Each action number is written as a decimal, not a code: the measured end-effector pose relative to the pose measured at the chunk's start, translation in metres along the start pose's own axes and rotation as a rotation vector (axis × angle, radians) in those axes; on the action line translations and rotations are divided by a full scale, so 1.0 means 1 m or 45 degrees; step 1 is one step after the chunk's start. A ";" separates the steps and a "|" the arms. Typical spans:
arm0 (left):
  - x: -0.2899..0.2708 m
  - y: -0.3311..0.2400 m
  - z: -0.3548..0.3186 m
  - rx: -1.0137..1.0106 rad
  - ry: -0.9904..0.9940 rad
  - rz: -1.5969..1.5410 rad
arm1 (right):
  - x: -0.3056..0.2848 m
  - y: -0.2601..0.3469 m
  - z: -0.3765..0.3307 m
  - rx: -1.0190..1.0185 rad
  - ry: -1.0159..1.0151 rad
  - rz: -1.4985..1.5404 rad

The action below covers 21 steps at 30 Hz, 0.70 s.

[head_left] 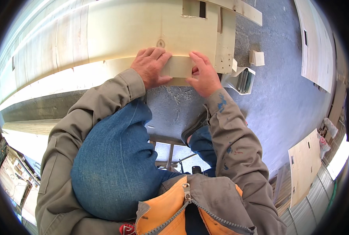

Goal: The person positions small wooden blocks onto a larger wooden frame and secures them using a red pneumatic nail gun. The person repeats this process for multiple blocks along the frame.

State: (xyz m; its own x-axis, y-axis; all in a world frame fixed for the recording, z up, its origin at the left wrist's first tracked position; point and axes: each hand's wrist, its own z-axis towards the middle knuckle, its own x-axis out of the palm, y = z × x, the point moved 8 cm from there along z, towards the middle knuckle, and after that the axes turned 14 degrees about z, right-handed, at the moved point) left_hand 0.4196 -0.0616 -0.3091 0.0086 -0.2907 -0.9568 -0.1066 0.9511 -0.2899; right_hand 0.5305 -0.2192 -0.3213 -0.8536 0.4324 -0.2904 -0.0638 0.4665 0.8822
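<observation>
Grey concrete floor (284,102) below, left hand (151,66) and right hand (203,76) press flat, fingers spread, on a pale wooden panel (115,35).

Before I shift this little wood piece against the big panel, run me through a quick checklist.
1. Left hand flat on the large wooden panel: ok.
2. Right hand on the small wood piece: ok.
3. Piece flush with the panel's edge: cannot tell, fingers cover it.
4. Floor nearby free of clutter: not ok, a loose wood block and a white bracket lie close.
5. Footing: cannot tell, knee hides it.
</observation>
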 end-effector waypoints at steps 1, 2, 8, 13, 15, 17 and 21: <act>0.000 0.000 0.000 -0.001 0.000 -0.005 | -0.002 -0.001 -0.001 0.014 -0.008 0.019; 0.000 0.000 0.001 -0.003 0.000 -0.009 | -0.004 -0.002 -0.002 0.028 -0.017 0.037; 0.001 0.000 0.000 0.003 0.008 -0.013 | -0.011 -0.019 -0.010 0.005 -0.248 0.129; 0.002 -0.002 0.000 -0.004 0.023 -0.007 | 0.003 -0.024 -0.020 0.012 -0.297 0.291; 0.001 -0.002 0.000 -0.007 0.012 -0.017 | 0.006 -0.018 -0.021 -0.029 -0.265 0.248; 0.002 -0.001 0.000 -0.022 0.038 -0.024 | 0.007 -0.009 -0.022 -0.044 -0.230 0.175; 0.001 0.003 -0.001 -0.020 0.074 -0.045 | 0.008 -0.011 -0.023 0.008 -0.207 0.258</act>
State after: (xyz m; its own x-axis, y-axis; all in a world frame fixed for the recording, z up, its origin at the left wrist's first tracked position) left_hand 0.4187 -0.0589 -0.3108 -0.0447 -0.3302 -0.9429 -0.1228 0.9384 -0.3228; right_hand 0.5122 -0.2386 -0.3250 -0.7545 0.6356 -0.1638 0.1038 0.3621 0.9264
